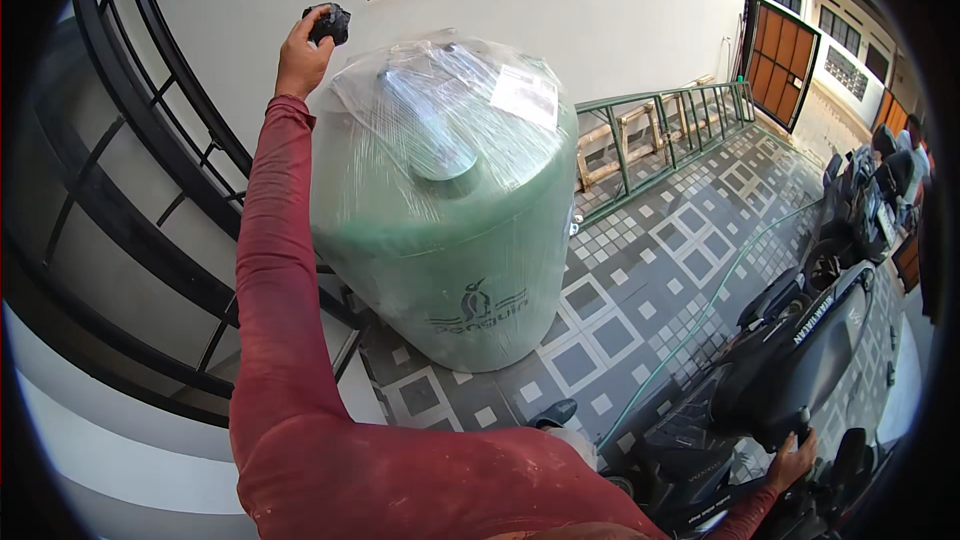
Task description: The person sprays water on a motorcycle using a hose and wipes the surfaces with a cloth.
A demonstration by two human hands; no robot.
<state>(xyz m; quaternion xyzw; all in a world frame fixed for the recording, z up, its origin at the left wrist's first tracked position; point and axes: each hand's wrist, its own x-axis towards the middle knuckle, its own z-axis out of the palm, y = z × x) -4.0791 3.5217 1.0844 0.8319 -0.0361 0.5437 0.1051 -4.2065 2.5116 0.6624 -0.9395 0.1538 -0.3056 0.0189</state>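
My left hand [303, 55] is raised at the upper left, its fingers closed round a black crumpled lump [330, 26] whose kind I cannot make out. Just right of that hand and below it stands a big green water tank [460, 270], wrapped in clear plastic film [365, 90] with a white paper sheet [525, 97] on its top. At the lower right, my right hand [793, 462] rests by the rear end of a black motorcycle seat [800, 370]. Its fingers curl at a small dark part there, and what they grip, if anything, is hidden.
A black-barred window [150, 210] lines the left side. Behind the tank runs a white wall [640, 25], with a green metal ladder-like frame [690, 135] at its foot. A thin green hose [700, 315] crosses the tiled floor [620, 310]. More motorcycles [850, 210] and a person stand at right.
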